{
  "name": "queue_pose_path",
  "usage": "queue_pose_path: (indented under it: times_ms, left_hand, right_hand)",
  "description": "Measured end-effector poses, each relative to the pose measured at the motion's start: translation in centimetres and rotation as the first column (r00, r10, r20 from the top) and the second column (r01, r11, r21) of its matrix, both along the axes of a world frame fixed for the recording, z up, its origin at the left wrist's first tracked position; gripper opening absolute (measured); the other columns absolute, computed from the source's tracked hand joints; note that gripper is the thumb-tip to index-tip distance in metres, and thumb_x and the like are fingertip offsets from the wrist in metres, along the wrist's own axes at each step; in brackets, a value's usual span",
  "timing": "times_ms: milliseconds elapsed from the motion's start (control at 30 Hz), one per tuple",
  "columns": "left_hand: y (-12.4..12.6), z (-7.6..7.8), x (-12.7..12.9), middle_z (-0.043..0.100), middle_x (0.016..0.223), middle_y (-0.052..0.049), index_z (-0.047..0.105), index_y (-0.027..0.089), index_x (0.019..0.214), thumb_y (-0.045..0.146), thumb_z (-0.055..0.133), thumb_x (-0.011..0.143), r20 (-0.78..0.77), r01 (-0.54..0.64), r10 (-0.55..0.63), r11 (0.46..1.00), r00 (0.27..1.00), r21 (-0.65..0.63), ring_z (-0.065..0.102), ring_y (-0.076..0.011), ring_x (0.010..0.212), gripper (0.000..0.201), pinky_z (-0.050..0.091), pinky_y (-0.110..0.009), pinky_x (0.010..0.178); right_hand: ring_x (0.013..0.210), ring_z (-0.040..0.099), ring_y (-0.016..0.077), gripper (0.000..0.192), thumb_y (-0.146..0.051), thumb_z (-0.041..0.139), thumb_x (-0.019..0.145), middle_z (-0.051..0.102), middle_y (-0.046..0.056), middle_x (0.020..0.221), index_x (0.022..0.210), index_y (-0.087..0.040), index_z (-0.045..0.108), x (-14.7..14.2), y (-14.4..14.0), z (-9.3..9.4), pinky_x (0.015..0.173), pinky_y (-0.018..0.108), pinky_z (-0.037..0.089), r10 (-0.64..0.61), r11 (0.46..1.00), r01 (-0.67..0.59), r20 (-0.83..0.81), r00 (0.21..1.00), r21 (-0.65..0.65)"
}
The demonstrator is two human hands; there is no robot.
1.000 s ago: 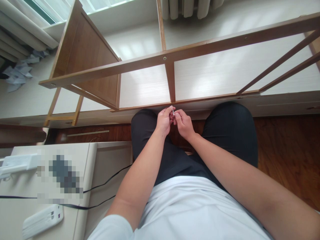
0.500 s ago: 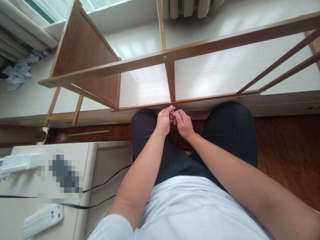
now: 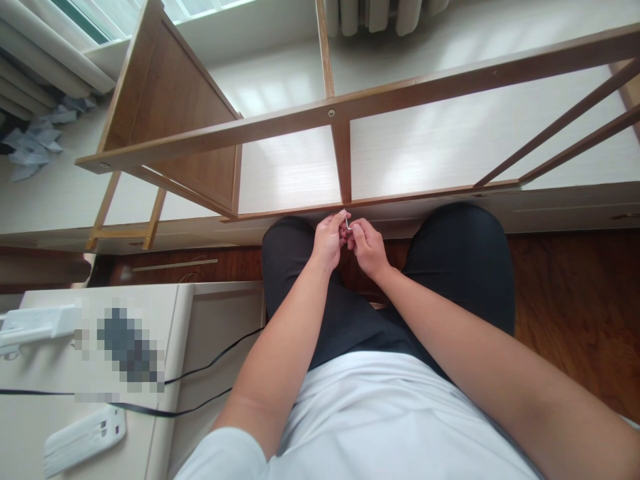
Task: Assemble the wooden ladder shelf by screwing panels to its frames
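In the head view, a thin, bent metal hex key (image 3: 347,222) shows between my hands, just below the lower rail of a wooden frame (image 3: 400,93). My left hand (image 3: 327,243) is closed, thumb and fingers pinching around the key's upper end by the rail. Closed as well, my right hand (image 3: 370,248) grips the key's lower, bent end. The left fingers cover whatever the key's tip meets, so I cannot tell if it sits in a screw. An upright post (image 3: 341,163) of the frame meets the rail right above my hands.
The frame lies on a pale ledge (image 3: 425,153), with a wooden panel (image 3: 185,113) at its left. A white cabinet top (image 3: 150,440) at lower left bears a white power bank (image 3: 85,440) and black cables (image 3: 215,363). Curtains (image 3: 380,17) hang behind.
My right thumb and fingers have shifted very slightly around the key's bent end. Both hands otherwise keep the same place, and the frame has not moved.
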State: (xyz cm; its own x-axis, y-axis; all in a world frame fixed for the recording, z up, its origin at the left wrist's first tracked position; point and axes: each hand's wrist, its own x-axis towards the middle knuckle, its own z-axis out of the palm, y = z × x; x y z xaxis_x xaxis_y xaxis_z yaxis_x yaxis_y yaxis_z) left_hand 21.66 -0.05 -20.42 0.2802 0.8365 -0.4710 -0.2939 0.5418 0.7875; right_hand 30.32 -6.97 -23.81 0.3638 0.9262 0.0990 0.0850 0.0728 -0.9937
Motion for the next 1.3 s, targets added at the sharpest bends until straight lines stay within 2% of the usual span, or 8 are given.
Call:
queue_pose_path:
  times_ms: [100, 267, 400, 667, 800, 1033, 1167, 1300]
  left_hand:
    - [0.0, -0.1, 0.0, 0.048, 0.062, 0.006, 0.07, 0.014, 0.083, 0.037, 0.081, 0.077, 0.003, -0.004, 0.004, 1.0, 1.0, 0.002, 0.043, -0.0058, 0.049, 0.026, 0.032, -0.019, 0.044]
    - [0.1, -0.1, 0.0, 0.047, 0.063, 0.006, 0.071, 0.014, 0.082, 0.035, 0.081, 0.078, 0.006, 0.005, -0.005, 1.0, 1.0, 0.02, 0.042, -0.0044, 0.049, 0.024, 0.032, -0.018, 0.045]
    - [0.0, -0.1, 0.0, 0.048, 0.062, 0.006, 0.071, 0.014, 0.082, 0.037, 0.082, 0.077, 0.001, 0.005, -0.005, 1.0, 1.0, 0.027, 0.043, -0.0042, 0.049, 0.026, 0.032, -0.018, 0.046]
    - [-0.1, 0.3, -0.2, 0.048, 0.062, 0.006, 0.069, 0.015, 0.082, 0.038, 0.085, 0.074, -0.011, -0.016, 0.016, 1.0, 1.0, 0.026, 0.042, -0.0046, 0.05, 0.029, 0.033, -0.018, 0.046]
    - [-0.2, 0.4, -0.2, 0.048, 0.06, 0.006, 0.068, 0.015, 0.078, 0.037, 0.087, 0.071, -0.026, 0.005, -0.004, 0.999, 1.0, 0.032, 0.043, -0.0046, 0.05, 0.03, 0.033, -0.017, 0.046]
    - [-0.2, 0.3, -0.3, 0.047, 0.057, 0.006, 0.072, 0.014, 0.08, 0.037, 0.082, 0.075, -0.05, -0.002, 0.003, 1.0, 0.999, 0.016, 0.044, -0.0057, 0.049, 0.025, 0.033, -0.018, 0.045]
    - [-0.2, 0.3, -0.3, 0.048, 0.061, 0.005, 0.074, 0.014, 0.081, 0.035, 0.082, 0.075, -0.034, -0.016, 0.017, 1.0, 0.999, 0.013, 0.043, -0.0055, 0.05, 0.023, 0.033, -0.019, 0.045]
    - [-0.1, 0.3, -0.2, 0.049, 0.063, 0.004, 0.074, 0.014, 0.08, 0.033, 0.081, 0.077, -0.018, -0.037, 0.038, 0.999, 0.999, 0.009, 0.044, -0.0058, 0.052, 0.021, 0.035, -0.02, 0.048]
  right_hand:
    - [0.057, 0.055, 0.0146, 0.032, -0.045, 0.043, 0.106, 0.058, -0.003, 0.062, 0.09, -0.023, 0.059, 0.1, 0.0, 0.0, 0.062, 0.028, 0.042, -0.026, 1.0, 0.026, 0.014, 1.0, -0.009]
    - [0.057, 0.054, 0.0147, 0.031, -0.04, 0.048, 0.102, 0.058, -0.003, 0.059, 0.078, -0.023, 0.058, 0.2, 0.2, -0.2, 0.061, 0.028, 0.041, -0.046, 0.991, 0.049, 0.032, 0.998, -0.12]
    - [0.056, 0.054, 0.0147, 0.031, -0.039, 0.049, 0.1, 0.058, -0.003, 0.058, 0.076, -0.023, 0.058, 0.1, 0.3, -0.5, 0.061, 0.028, 0.041, -0.043, 0.987, 0.045, 0.019, 0.999, -0.151]
    - [0.053, 0.052, 0.0143, 0.035, -0.045, 0.045, 0.102, 0.057, -0.003, 0.058, 0.079, -0.023, 0.059, 0.0, 0.2, -0.9, 0.056, 0.027, 0.039, -0.045, 0.987, 0.038, -0.043, 0.998, -0.156]
    - [0.054, 0.052, 0.0145, 0.041, -0.054, 0.043, 0.103, 0.057, -0.002, 0.059, 0.08, -0.023, 0.059, -0.1, 0.2, -1.0, 0.053, 0.026, 0.039, -0.037, 0.988, 0.028, -0.057, 0.998, -0.15]
    - [0.054, 0.051, 0.0139, 0.048, -0.063, 0.04, 0.103, 0.057, -0.002, 0.06, 0.083, -0.023, 0.058, -0.3, -0.1, -0.6, 0.053, 0.026, 0.039, -0.033, 0.995, 0.025, -0.089, 0.995, -0.093]
    - [0.058, 0.055, 0.0142, 0.041, -0.06, 0.049, 0.1, 0.059, -0.003, 0.064, 0.086, -0.023, 0.058, -0.2, -0.2, 0.0, 0.059, 0.026, 0.045, -0.004, 0.997, -0.001, -0.062, 0.998, -0.079]
    - [0.066, 0.061, 0.0157, 0.033, -0.057, 0.06, 0.094, 0.067, 0.0, 0.079, 0.092, -0.024, 0.058, -0.2, -0.1, 0.1, 0.067, 0.028, 0.049, -0.003, 0.997, 0.005, 0.023, 1.0, -0.081]
